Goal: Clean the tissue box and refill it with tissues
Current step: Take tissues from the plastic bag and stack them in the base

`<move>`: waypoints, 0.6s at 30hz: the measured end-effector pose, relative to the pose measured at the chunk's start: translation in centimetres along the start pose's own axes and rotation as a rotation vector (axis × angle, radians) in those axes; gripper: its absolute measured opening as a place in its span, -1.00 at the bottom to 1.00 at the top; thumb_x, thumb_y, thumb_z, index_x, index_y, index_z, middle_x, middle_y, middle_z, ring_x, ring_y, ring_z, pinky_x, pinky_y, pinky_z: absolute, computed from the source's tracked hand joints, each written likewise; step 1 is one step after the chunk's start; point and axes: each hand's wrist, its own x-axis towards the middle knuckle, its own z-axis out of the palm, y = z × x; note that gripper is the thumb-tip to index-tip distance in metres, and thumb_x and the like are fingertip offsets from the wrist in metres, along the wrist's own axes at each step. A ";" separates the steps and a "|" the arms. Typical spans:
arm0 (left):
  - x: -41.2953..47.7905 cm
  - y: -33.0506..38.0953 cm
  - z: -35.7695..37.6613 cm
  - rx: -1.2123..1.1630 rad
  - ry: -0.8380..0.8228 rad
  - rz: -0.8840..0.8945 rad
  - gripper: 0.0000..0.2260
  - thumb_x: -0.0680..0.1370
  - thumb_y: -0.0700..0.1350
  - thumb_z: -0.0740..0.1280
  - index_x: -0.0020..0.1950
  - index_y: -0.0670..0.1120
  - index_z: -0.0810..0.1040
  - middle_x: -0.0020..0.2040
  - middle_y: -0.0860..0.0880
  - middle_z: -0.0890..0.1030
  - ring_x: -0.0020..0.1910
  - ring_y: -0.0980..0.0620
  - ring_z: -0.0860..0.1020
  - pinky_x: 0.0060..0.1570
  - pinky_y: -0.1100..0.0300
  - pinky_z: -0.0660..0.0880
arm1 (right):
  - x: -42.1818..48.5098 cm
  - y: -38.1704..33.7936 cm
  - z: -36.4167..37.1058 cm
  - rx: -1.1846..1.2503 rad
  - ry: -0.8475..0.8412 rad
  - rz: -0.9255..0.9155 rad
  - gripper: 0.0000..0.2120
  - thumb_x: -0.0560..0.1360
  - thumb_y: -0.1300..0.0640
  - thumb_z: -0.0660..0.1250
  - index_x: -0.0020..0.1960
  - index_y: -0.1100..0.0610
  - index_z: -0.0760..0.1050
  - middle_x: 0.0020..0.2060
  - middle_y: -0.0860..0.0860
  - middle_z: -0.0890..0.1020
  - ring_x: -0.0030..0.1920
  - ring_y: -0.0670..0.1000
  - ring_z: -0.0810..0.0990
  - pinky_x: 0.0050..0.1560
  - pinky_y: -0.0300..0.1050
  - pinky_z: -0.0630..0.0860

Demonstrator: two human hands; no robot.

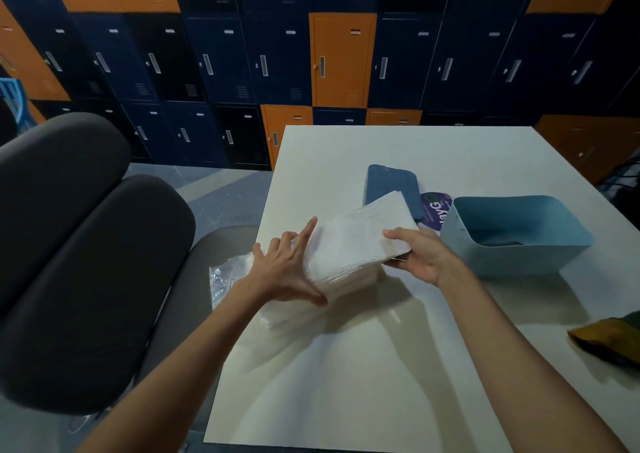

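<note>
A stack of white tissues [353, 241] is held between two bare hands just above a white table [346, 366]; whether its lower left corner touches the table cannot be told. The left hand [287, 272] is laid against the stack's left side with fingers straight and spread, and the thumb is set at the near corner. The right hand [420, 256] pinches the stack's right edge, with the thumb on top and the fingers curled underneath.

The light blue tissue box [512, 262] stands open-topped to the right of the stack, just beside the right hand, which is the nearer hand. The box's long axis runs left to right, while the stack's long axis is angled from near-left to far-right, so a turn is judged to be needed before the stack can be lowered in.

A dark blue lid [388, 182] lies behind the stack, with a purple wrapper [434, 210] beside it. A clear plastic bag [225, 276] lies at the table's left edge, and a yellow-green cloth [609, 340] at the right.
</note>
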 end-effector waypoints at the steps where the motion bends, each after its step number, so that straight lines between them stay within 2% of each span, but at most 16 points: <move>1: -0.1 -0.1 0.1 -0.003 0.001 -0.006 0.23 0.15 0.42 0.45 0.48 0.22 -0.39 0.49 -0.10 0.17 0.45 -0.18 0.21 0.36 -0.37 0.04 | -0.1 -0.3 -0.2 -0.002 0.019 -0.042 -0.70 0.47 0.34 0.35 0.18 0.19 0.49 0.00 0.16 0.62 -0.04 0.14 0.60 -0.05 0.11 0.59; 3: -0.2 -0.3 0.0 -0.022 -0.017 -0.019 0.24 0.12 0.47 0.43 0.47 0.24 -0.40 0.51 -0.10 0.14 0.47 -0.18 0.18 0.36 -0.39 0.01 | -0.8 -1.7 -1.1 -0.016 0.027 -0.131 -0.70 0.46 0.36 0.35 0.17 0.16 0.49 -0.02 0.12 0.62 -0.01 0.14 0.59 -0.02 0.10 0.58; 6: 0.5 0.6 -1.9 -0.232 0.012 -0.018 0.22 0.07 0.55 0.36 0.47 0.30 -0.35 0.56 -0.07 0.04 0.52 -0.15 0.08 0.37 -0.43 -0.05 | -2.8 -4.3 -2.7 -0.066 -0.033 -0.238 -0.70 0.45 0.33 0.37 0.16 0.13 0.51 -0.02 0.07 0.62 0.00 0.11 0.60 -0.17 -0.02 0.61; 8: 1.4 2.9 -3.9 -0.430 0.120 0.046 0.14 0.09 0.57 0.33 0.49 0.31 -0.20 0.57 -0.02 0.03 0.52 -0.12 0.08 0.39 -0.39 0.03 | -4.4 -5.8 -3.9 -0.128 -0.107 -0.302 -0.67 0.45 0.31 0.38 0.19 0.13 0.52 -0.01 0.05 0.62 0.02 0.08 0.60 -0.16 -0.06 0.61; 10: 1.9 5.6 -6.0 -0.563 0.134 0.117 -0.03 0.23 0.41 0.43 0.51 0.25 0.02 0.53 0.02 0.16 0.48 -0.05 0.19 0.42 -0.19 0.20 | -5.8 -6.8 -5.0 -0.168 -0.171 -0.354 -0.68 0.45 0.32 0.37 0.17 0.11 0.52 -0.06 -0.02 0.63 -0.01 0.02 0.61 -0.07 -0.04 0.62; 12: 2.1 7.9 -7.4 -0.627 0.006 0.160 -0.31 0.36 0.15 0.50 0.43 0.11 0.33 0.35 0.02 0.43 0.33 0.00 0.39 0.27 0.06 0.40 | -7.1 -7.4 -6.3 -0.165 -0.192 -0.395 -0.70 0.44 0.33 0.35 0.12 0.06 0.54 -0.13 -0.08 0.64 -0.04 -0.03 0.61 0.00 0.00 0.60; 14: 2.1 9.2 -7.8 -0.679 -0.114 0.182 -0.67 0.43 -0.02 0.49 0.16 -0.03 0.59 0.06 0.04 0.63 0.06 0.07 0.57 0.07 0.20 0.51 | -8.4 -7.3 -8.2 -0.167 -0.153 -0.420 -0.69 0.43 0.34 0.35 0.09 0.02 0.55 -0.14 -0.11 0.65 -0.05 -0.06 0.61 0.03 -0.03 0.57; 15: 1.8 9.6 -7.6 -0.727 -0.135 0.187 -0.80 0.44 -0.05 0.48 0.04 -0.04 0.64 -0.06 0.06 0.66 -0.05 0.13 0.59 -0.03 0.26 0.51 | -9.1 -7.1 -9.3 -0.193 -0.122 -0.428 -0.67 0.42 0.34 0.36 0.09 0.03 0.56 -0.13 -0.11 0.66 -0.06 -0.08 0.62 0.04 -0.06 0.57; 16: 1.6 10.0 -7.1 -0.780 -0.134 0.183 -0.88 0.44 -0.07 0.48 -0.03 -0.02 0.67 -0.13 0.08 0.67 -0.12 0.18 0.59 -0.09 0.31 0.51 | -9.6 -6.6 -10.5 -0.237 -0.087 -0.424 -0.66 0.40 0.35 0.38 0.10 0.04 0.56 -0.12 -0.10 0.68 -0.07 -0.08 0.63 0.03 -0.10 0.56; 18: 1.1 10.7 -5.5 -0.917 -0.100 0.160 -0.89 0.44 -0.09 0.48 -0.05 -0.02 0.69 -0.15 0.07 0.68 -0.15 0.19 0.59 -0.14 0.34 0.51 | -10.5 -5.1 -12.6 -0.363 -0.002 -0.386 -0.67 0.38 0.35 0.42 0.07 0.04 0.57 -0.12 -0.07 0.69 -0.10 -0.07 0.64 -0.03 -0.15 0.58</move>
